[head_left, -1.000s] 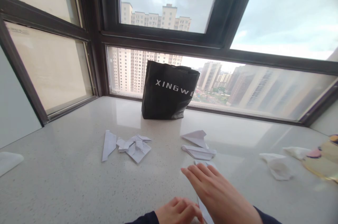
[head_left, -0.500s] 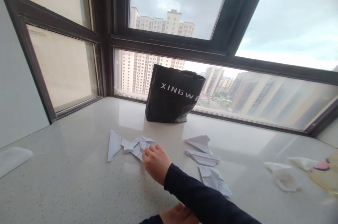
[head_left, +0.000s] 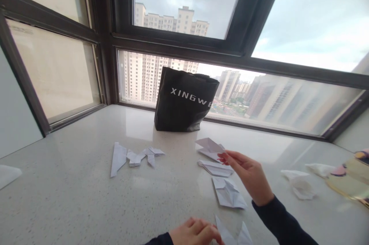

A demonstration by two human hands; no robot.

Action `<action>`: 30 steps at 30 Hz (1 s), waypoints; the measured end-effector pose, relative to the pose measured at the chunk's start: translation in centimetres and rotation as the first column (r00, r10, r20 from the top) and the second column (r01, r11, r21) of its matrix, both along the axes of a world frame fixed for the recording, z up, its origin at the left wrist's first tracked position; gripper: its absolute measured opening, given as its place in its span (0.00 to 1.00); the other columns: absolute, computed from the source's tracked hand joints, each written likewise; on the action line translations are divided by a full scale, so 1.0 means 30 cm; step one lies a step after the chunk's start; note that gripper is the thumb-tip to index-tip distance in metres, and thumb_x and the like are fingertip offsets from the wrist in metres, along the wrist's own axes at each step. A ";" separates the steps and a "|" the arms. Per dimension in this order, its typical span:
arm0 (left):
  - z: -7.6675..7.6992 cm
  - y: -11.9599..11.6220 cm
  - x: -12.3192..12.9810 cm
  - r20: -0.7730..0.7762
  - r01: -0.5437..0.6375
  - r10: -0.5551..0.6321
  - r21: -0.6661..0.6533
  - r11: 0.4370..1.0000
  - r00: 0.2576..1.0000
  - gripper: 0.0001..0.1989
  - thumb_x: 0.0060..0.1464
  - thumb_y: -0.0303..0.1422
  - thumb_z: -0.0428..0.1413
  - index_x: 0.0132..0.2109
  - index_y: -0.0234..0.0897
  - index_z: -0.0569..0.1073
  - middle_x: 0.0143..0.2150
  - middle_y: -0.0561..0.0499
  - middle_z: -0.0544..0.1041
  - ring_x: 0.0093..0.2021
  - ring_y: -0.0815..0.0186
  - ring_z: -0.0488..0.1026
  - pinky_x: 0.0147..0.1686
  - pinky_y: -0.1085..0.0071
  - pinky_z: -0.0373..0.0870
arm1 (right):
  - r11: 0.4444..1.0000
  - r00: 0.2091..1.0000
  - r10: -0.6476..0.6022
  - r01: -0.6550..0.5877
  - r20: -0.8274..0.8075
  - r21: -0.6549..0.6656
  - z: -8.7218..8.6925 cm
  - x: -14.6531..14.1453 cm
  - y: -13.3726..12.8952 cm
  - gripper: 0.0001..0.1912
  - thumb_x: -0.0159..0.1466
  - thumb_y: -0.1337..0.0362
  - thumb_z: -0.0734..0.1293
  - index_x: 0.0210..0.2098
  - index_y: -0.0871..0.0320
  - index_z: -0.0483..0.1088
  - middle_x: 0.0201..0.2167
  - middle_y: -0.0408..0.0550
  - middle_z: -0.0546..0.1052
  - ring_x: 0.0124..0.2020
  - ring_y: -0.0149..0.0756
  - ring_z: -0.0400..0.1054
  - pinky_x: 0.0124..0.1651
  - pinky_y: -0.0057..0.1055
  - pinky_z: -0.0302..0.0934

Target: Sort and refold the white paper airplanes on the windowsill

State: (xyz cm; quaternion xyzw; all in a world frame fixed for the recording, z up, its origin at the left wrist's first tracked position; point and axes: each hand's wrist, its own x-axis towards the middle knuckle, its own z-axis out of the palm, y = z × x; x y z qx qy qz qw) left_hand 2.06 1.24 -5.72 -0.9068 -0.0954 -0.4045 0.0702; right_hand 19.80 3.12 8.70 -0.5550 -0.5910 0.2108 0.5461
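My right hand (head_left: 250, 175) pinches a thin folded white paper (head_left: 210, 144) between thumb and fingertips. It is held just above a folded paper plane (head_left: 208, 155) on the counter. Closer to me lie a narrow folded paper (head_left: 216, 169) and a squarish folded paper (head_left: 229, 193). At the bottom edge, my left hand (head_left: 194, 232) has curled fingers at the left side of a two-pointed folded paper (head_left: 243, 233), which is partly cut off by the frame. Toward the left are a flat folded paper (head_left: 117, 158) and several small folded pieces (head_left: 135, 158) close together.
A black bag (head_left: 186, 100) stands upright at the back against the window. On the right, crumpled white tissue (head_left: 301, 185) lies beside a yellowish item (head_left: 348, 177) with a pink patch. A white object (head_left: 8, 175) sits at the left edge of the speckled white counter (head_left: 72, 199).
My right hand has moved right from the small paper pieces, now with a folded paper in its fingers. More of my left hand and the two-pointed paper shows. The view has shifted slightly.
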 end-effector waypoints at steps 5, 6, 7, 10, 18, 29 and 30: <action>0.016 -0.002 -0.009 0.074 0.041 -0.041 -0.008 0.999 0.996 0.10 0.59 0.41 0.45 0.41 0.43 0.66 0.35 0.63 0.74 0.41 0.78 0.68 0.36 0.83 0.59 | 0.992 0.991 -0.069 0.056 -0.115 -0.113 -0.064 0.146 -0.086 0.20 0.52 0.51 0.66 0.34 0.61 0.75 0.33 0.54 0.78 0.33 0.44 0.72 0.34 0.37 0.69; 0.024 -0.003 -0.013 0.062 0.042 -0.042 0.003 0.999 0.997 0.10 0.59 0.41 0.44 0.42 0.44 0.66 0.36 0.63 0.74 0.40 0.78 0.68 0.36 0.83 0.59 | 0.987 0.990 -0.094 0.079 -0.104 -0.140 -0.074 0.158 -0.101 0.20 0.51 0.51 0.67 0.33 0.61 0.76 0.32 0.54 0.78 0.32 0.45 0.72 0.32 0.36 0.69; 0.031 -0.004 -0.018 0.039 0.041 -0.041 0.007 0.999 0.998 0.10 0.59 0.41 0.44 0.43 0.45 0.66 0.38 0.63 0.73 0.40 0.78 0.68 0.37 0.83 0.59 | 0.980 0.990 -0.114 0.099 -0.084 -0.170 -0.081 0.165 -0.115 0.19 0.49 0.51 0.68 0.32 0.61 0.76 0.30 0.53 0.78 0.31 0.44 0.72 0.30 0.35 0.69; 0.045 -0.004 -0.030 -0.043 0.037 -0.037 0.002 0.999 0.998 0.11 0.59 0.41 0.44 0.45 0.46 0.65 0.41 0.63 0.72 0.42 0.77 0.67 0.39 0.83 0.59 | 0.962 0.992 -0.125 0.115 -0.022 -0.246 -0.091 0.168 -0.148 0.18 0.46 0.52 0.70 0.30 0.59 0.77 0.25 0.51 0.78 0.26 0.41 0.72 0.26 0.30 0.68; 0.022 -0.001 -0.038 -0.068 0.028 -0.026 0.034 0.999 0.997 0.13 0.59 0.41 0.44 0.51 0.51 0.62 0.46 0.62 0.69 0.46 0.74 0.64 0.41 0.82 0.59 | 0.924 0.992 -0.024 0.068 0.123 -0.377 -0.111 0.177 -0.189 0.18 0.47 0.50 0.68 0.29 0.58 0.77 0.21 0.48 0.77 0.25 0.38 0.70 0.25 0.26 0.65; 0.075 -0.003 -0.059 -0.075 -0.028 0.050 0.275 0.961 0.996 0.14 0.60 0.38 0.44 0.53 0.52 0.63 0.60 0.66 0.54 0.45 0.74 0.64 0.41 0.80 0.62 | 0.909 0.865 0.081 0.139 0.495 -0.393 -0.171 0.188 -0.189 0.15 0.52 0.52 0.63 0.25 0.56 0.74 0.22 0.45 0.77 0.24 0.35 0.68 0.26 0.27 0.60; 0.075 -0.002 -0.059 -0.077 -0.031 0.054 0.279 0.960 0.996 0.14 0.60 0.38 0.44 0.53 0.53 0.63 0.60 0.66 0.55 0.45 0.74 0.64 0.40 0.80 0.62 | 0.910 0.859 0.080 0.144 0.506 -0.389 -0.175 0.188 -0.188 0.15 0.52 0.52 0.63 0.25 0.56 0.73 0.22 0.45 0.77 0.24 0.34 0.67 0.26 0.27 0.60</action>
